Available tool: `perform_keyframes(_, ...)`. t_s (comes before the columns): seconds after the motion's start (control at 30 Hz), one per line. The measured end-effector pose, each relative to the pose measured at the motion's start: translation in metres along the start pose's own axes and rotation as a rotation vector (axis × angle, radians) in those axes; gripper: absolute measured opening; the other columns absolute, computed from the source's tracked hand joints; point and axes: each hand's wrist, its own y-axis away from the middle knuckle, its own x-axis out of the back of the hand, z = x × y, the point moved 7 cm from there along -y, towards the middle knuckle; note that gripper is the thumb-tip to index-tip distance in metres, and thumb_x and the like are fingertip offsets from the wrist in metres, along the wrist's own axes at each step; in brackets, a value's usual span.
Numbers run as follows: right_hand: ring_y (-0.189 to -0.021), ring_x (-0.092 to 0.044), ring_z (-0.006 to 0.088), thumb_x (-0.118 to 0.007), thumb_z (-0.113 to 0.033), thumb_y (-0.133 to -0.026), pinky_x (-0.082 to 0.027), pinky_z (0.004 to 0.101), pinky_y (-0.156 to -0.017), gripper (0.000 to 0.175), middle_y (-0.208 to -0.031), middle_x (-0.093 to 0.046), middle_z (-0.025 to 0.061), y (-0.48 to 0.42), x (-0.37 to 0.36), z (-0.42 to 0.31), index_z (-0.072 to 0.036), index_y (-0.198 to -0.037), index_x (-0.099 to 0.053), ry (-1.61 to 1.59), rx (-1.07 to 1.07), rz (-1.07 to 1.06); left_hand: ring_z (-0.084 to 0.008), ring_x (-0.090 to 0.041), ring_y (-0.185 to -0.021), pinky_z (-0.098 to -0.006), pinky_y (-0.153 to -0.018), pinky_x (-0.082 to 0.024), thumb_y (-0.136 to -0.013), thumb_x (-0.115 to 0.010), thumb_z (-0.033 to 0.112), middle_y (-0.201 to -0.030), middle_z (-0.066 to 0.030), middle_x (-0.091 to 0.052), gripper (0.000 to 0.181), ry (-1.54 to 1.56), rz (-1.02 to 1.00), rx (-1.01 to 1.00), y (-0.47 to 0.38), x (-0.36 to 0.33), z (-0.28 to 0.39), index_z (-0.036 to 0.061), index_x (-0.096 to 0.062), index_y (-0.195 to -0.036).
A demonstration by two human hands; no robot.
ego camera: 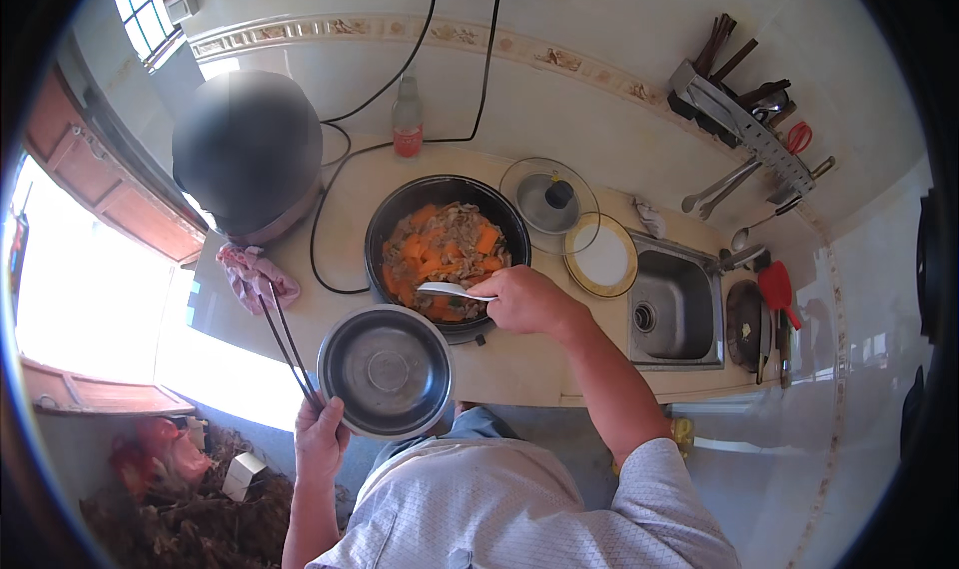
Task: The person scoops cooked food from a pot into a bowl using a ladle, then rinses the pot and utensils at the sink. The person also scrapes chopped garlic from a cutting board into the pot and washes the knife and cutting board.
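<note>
My left hand [322, 430] grips the rim of a metal bowl [386, 370], which looks empty, together with a pair of dark chopsticks [288, 344] pointing up and away. In my right hand [528, 299] is a white spoon [446, 289], its head over the near side of a black electric pan [374, 232]. Sliced carrots [431, 247] and pieces of cooked meat [461, 224] fill the pan. The bowl is at the pan's near left edge; whether they touch I cannot tell.
A glass lid [551, 194] overlaps a yellow-rimmed plate [599, 254] right of the pan, beside a steel sink [674, 303]. Behind stand a glass bottle [407, 119] and black cords [318, 247]. A large dark pot [247, 157] and a pink cloth [251, 273] are at the left.
</note>
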Motion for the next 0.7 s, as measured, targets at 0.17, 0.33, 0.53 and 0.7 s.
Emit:
perform_keyframes(0.17, -0.075, -0.07, 0.0256, -0.054, -0.003, -0.085, -0.054, 0.0361, -0.073, 0.046, -0.09, -0.073, 0.0202, -0.017, -0.017, 0.005, -0.011, -0.126, -0.072, -0.175, 0.011, -0.031, -0.0078, -0.054, -0.048, -0.0188, -0.039, -0.034, -0.101, -0.066, 0.017, -0.074, -0.0042, -0.067, 0.012, -0.027, -0.005, 0.012, 0.009, -0.008, -0.006, 0.0061, -0.063, -0.099)
perform_keyframes(0.33, -0.071, -0.07, 0.0224, -0.053, -0.003, -0.086, -0.054, 0.0342, -0.068, 0.046, -0.088, -0.074, 0.0166, -0.045, -0.015, 0.012, -0.01, -0.127, -0.072, -0.268, -0.018, -0.029, -0.008, -0.055, -0.048, -0.0185, -0.039, -0.034, -0.101, -0.066, 0.016, -0.074, -0.0039, -0.067, 0.01, -0.01, 0.078, -0.031, 0.029, -0.003, -0.013, 0.006, -0.063, -0.099)
perform_keyframes(0.53, -0.05, -0.064, 0.0207, -0.052, -0.007, -0.091, -0.049, 0.0348, -0.044, 0.038, -0.076, -0.07, 0.0148, -0.066, -0.024, -0.009, -0.001, -0.124, -0.07, -0.576, -0.067, -0.101, -0.0082, -0.053, -0.046, -0.0192, -0.039, -0.035, -0.101, -0.066, 0.015, -0.071, -0.0041, -0.066, 0.011, -0.007, 0.2, -0.119, 0.055, -0.023, -0.031, 0.0065, -0.062, -0.096)
perform_keyframes(0.7, -0.048, -0.064, 0.0196, -0.05, -0.008, -0.094, -0.05, 0.0338, -0.043, 0.03, -0.072, -0.068, 0.0143, -0.051, -0.036, -0.011, 0.005, -0.114, -0.069, -0.48, -0.017, -0.131, -0.0081, -0.051, -0.043, -0.0195, -0.037, -0.034, -0.101, -0.067, 0.014, -0.069, -0.004, -0.065, 0.012, -0.004, 0.255, -0.186, 0.086, -0.049, -0.038, 0.0086, -0.059, -0.093)
